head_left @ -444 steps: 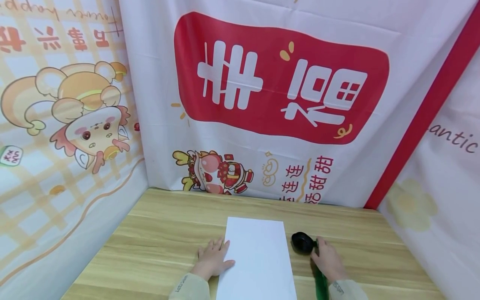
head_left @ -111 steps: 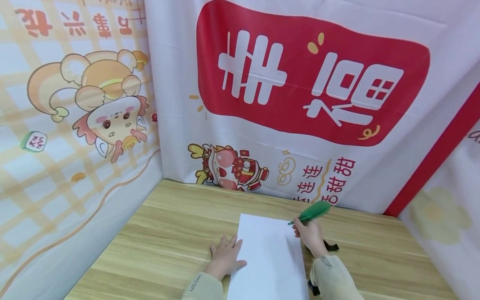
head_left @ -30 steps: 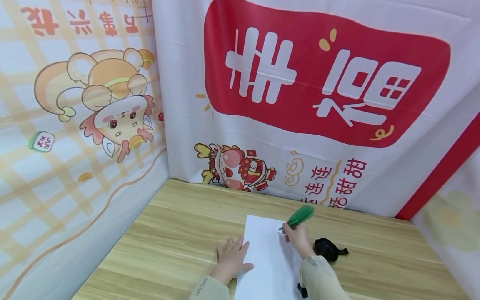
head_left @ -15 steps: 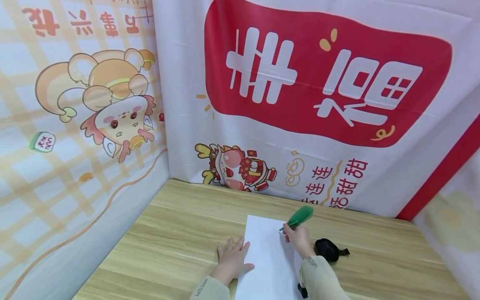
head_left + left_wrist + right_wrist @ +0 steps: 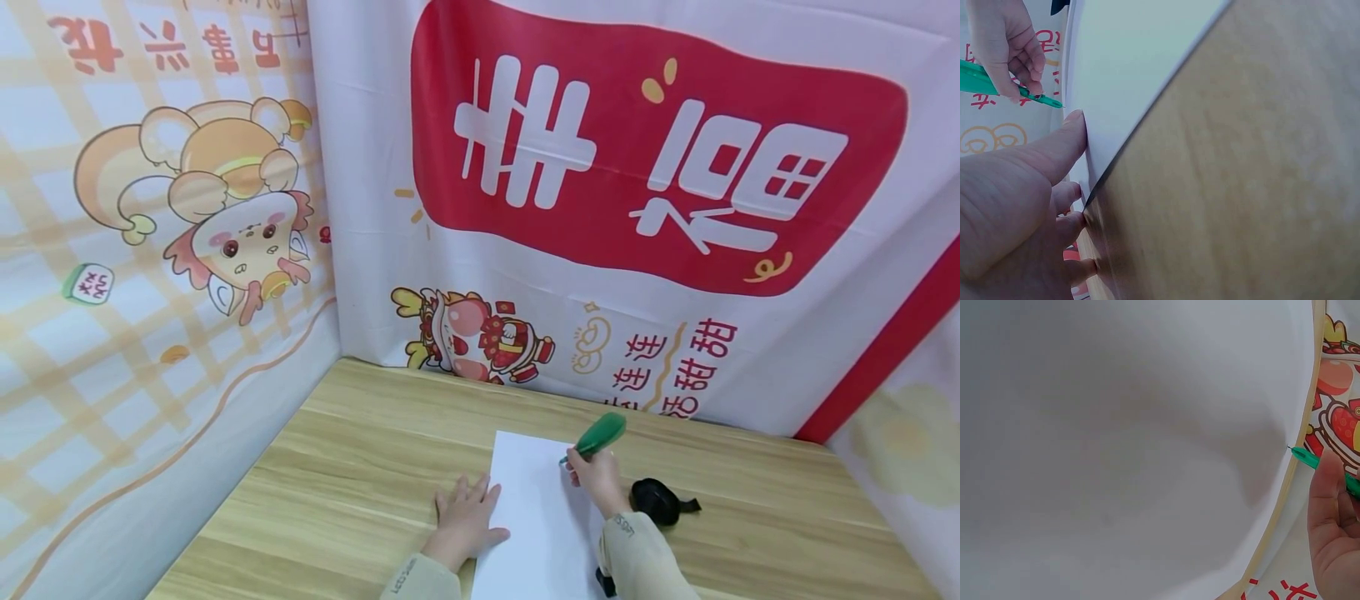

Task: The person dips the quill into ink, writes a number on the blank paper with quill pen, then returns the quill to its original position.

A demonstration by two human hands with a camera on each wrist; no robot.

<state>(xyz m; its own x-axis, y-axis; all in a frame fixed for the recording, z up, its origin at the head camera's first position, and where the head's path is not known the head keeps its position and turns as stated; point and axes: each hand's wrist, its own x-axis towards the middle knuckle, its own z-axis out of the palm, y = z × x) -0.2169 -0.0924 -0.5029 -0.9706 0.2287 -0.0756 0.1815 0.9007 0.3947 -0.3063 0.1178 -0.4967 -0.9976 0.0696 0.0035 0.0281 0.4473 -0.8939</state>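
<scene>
the right hand (image 5: 594,479) pinches a green feather-shaped pen (image 5: 600,434) between thumb and curled fingers, with the feathered end slanting up and away toward the backdrop. the pen's fine tip points down at the far right part of a white sheet of paper (image 5: 536,508); in the right wrist view the green pen (image 5: 1310,459) has its tip right at the sheet's (image 5: 1116,444) edge, but whether it touches the paper cannot be told.

the left hand (image 5: 465,521) lies flat with its fingers spread and straight, palm down on the wooden table (image 5: 352,467), its thumb side pressing the left edge of the sheet. the left wrist view shows the thumb (image 5: 1054,150) lying against that paper edge (image 5: 1135,75).

the sheet lies lengthwise on the table between the two hands. just to the right of the right hand, on the table, sits a small black ink pot (image 5: 656,500). printed cloth banners (image 5: 637,167) hang behind and beside the table.
</scene>
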